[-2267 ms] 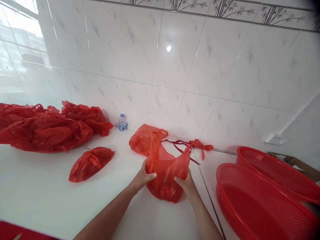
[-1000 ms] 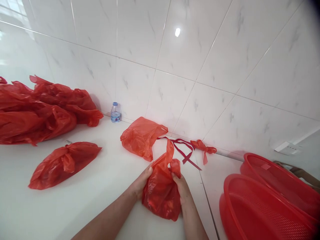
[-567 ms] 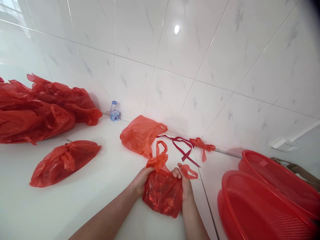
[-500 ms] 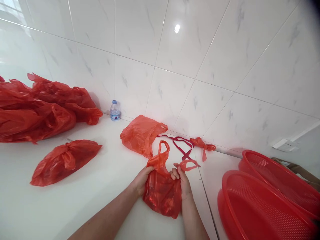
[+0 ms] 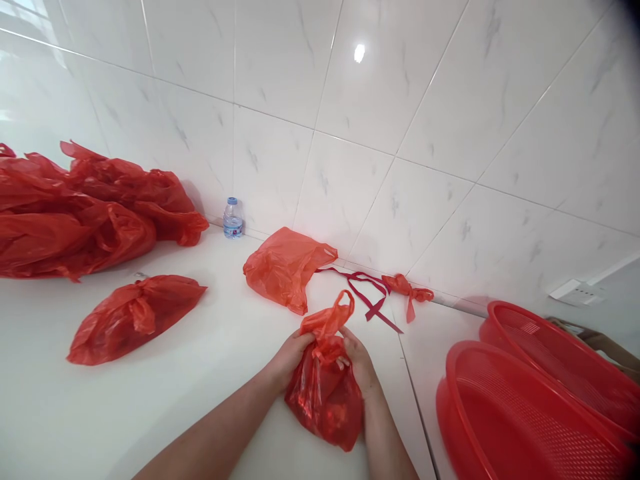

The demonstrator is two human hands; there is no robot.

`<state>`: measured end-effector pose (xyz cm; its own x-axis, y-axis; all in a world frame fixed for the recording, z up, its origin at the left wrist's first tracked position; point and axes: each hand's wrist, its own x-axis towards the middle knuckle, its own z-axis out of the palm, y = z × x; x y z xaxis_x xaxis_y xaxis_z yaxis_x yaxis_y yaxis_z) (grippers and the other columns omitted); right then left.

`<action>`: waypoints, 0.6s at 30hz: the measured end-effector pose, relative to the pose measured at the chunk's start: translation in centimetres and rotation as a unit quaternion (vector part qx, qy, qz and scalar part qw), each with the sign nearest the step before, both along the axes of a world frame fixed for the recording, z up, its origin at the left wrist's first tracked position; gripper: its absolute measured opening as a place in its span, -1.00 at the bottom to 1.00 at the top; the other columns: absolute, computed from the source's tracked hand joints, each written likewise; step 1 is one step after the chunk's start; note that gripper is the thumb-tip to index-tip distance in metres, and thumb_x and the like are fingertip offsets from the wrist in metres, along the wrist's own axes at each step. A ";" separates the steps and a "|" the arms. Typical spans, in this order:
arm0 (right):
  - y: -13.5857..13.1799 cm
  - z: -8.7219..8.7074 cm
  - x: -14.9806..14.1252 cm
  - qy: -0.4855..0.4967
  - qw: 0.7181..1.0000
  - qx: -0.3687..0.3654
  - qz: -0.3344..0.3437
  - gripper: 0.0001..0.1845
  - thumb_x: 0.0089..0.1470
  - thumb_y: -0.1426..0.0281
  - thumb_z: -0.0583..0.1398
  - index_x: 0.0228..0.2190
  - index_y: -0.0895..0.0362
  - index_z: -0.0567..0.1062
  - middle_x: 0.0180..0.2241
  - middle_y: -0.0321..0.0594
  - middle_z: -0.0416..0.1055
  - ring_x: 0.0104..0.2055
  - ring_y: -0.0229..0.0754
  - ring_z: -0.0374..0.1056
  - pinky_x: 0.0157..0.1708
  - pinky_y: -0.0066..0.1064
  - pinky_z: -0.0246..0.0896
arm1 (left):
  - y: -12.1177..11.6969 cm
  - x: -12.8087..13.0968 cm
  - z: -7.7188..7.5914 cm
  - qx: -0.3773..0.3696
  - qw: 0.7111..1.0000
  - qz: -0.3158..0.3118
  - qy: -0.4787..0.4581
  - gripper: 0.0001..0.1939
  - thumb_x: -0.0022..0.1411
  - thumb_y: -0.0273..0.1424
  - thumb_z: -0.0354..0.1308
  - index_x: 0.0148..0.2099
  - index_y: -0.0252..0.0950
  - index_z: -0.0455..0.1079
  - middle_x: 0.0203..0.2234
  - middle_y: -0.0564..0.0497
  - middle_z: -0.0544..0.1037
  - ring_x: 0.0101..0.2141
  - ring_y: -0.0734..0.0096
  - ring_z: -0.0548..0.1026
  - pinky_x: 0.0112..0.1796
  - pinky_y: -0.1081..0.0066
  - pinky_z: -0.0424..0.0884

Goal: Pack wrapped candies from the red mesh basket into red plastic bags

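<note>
Where crumpled, red plastic bag (image 5: 327,403) between both hands (image 5: 291,358) (image 5: 362,367).

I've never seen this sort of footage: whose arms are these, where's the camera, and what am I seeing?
There's no machine: these are a person's bare left hand and right hand. One camera, worn on the head, looks forward and down. Both hands hold a plastic bag near its gathered top; its contents are hard to make out. On the white table, to the left, lie a closed bundle and, behind it, a heap of red bags. Near the tiled wall are a bottle, a paler bag, a ribbon and a knotted scrap. At right: a red basket, another basket behind.
</note>
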<state>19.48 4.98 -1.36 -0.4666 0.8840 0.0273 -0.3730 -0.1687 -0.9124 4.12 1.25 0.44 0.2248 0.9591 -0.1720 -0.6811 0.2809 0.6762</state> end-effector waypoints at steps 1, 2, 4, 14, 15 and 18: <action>-0.2 -0.1 -0.1 -0.006 1.000 0.010 0.010 -0.50 -0.03 0.12 0.27 -0.09 0.11 0.42 -0.62 -0.44 0.15 -0.63 -0.43 -0.10 -0.60 -0.53 -0.11 | -0.2 0.1 0.2 0.024 1.000 -0.013 0.014 -0.84 0.07 -0.44 0.13 -0.25 -0.35 0.41 -0.40 -0.12 0.58 -0.37 0.20 0.55 -0.27 0.26 0.43; -0.4 -0.2 -0.2 -0.009 1.000 0.013 0.014 -0.52 -0.08 0.12 0.30 -0.15 0.11 0.44 -0.61 -0.43 0.18 -0.63 -0.43 -0.08 -0.60 -0.52 -0.11 | -0.3 0.2 0.3 0.049 0.998 -0.026 0.027 -0.83 0.09 -0.43 0.12 -0.22 -0.35 0.41 -0.37 -0.12 0.58 -0.35 0.21 0.55 -0.26 0.27 0.42; -0.8 -0.4 -0.4 -0.025 1.000 -0.006 0.007 -0.60 -0.14 0.13 0.34 -0.32 0.13 0.46 -0.62 -0.42 0.19 -0.62 -0.41 -0.03 -0.59 -0.51 -0.08 | -0.5 0.5 0.3 0.087 0.994 -0.035 0.053 -0.84 0.10 -0.43 0.13 -0.22 -0.32 0.39 -0.35 -0.09 0.58 -0.34 0.25 0.54 -0.29 0.31 0.41; 0.0 0.0 -1.0 -0.117 0.986 -0.024 -0.115 -0.48 -0.11 -0.02 0.22 -0.69 0.09 0.18 -0.78 -0.48 -0.03 -0.70 -0.37 -0.05 -0.64 -0.46 -0.11 | -0.5 0.8 -1.2 0.186 0.960 0.026 0.205 -0.28 0.04 -0.40 0.24 0.22 -0.20 0.05 -0.15 -0.09 0.53 -0.20 0.26 0.53 -0.03 0.17 0.32; 0.0 0.1 -1.1 -0.131 0.983 -0.019 -0.129 -0.50 -0.11 -0.02 0.22 -0.67 0.09 0.20 -0.77 -0.47 -0.01 -0.70 -0.36 -0.04 -0.64 -0.45 -0.10 | -0.6 0.7 -1.2 0.201 0.947 0.045 0.247 -0.15 -0.02 -0.39 0.30 0.27 -0.17 0.00 -0.01 -0.13 0.45 -0.10 0.20 0.48 0.03 0.17 0.28; -0.3 0.0 -1.4 -0.160 0.977 0.003 -0.143 -0.59 -0.10 0.03 0.24 -0.58 0.10 0.30 -0.74 -0.45 0.08 -0.67 -0.34 0.00 -0.62 -0.45 -0.05 | -0.5 0.4 -1.5 0.224 0.913 0.087 0.329 -0.06 -0.08 -0.30 0.36 0.31 -0.15 0.00 0.24 -0.15 0.15 0.16 0.06 0.22 0.14 0.16 0.14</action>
<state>18.04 4.69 -1.33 -0.1863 0.9797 -0.0737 -0.0993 -0.0934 -0.9907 4.55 0.74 -1.03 0.0511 0.9779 0.2028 -0.0941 -0.1975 0.9758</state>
